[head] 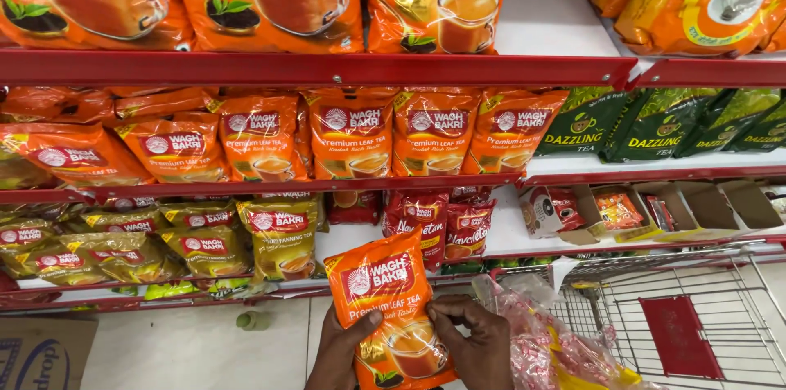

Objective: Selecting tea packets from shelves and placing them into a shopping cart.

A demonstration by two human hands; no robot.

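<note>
Low in the view, the left hand (342, 349) and right hand (471, 341) both close their fingers on an orange tea pouch (391, 308), held upright before the shelves. Just right lies a crinkled clear bag (540, 341) beside a wire shopping cart (696, 316). Beyond, red shelves (327, 69) carry rows of orange packets (352, 132), with green packets (655, 124) at far right.

One head-worn view looks forward and slightly down, close to red shelves (327, 68).

red shelves (327, 69) | orange tea packets (352, 132) | green packets (655, 124)
</note>
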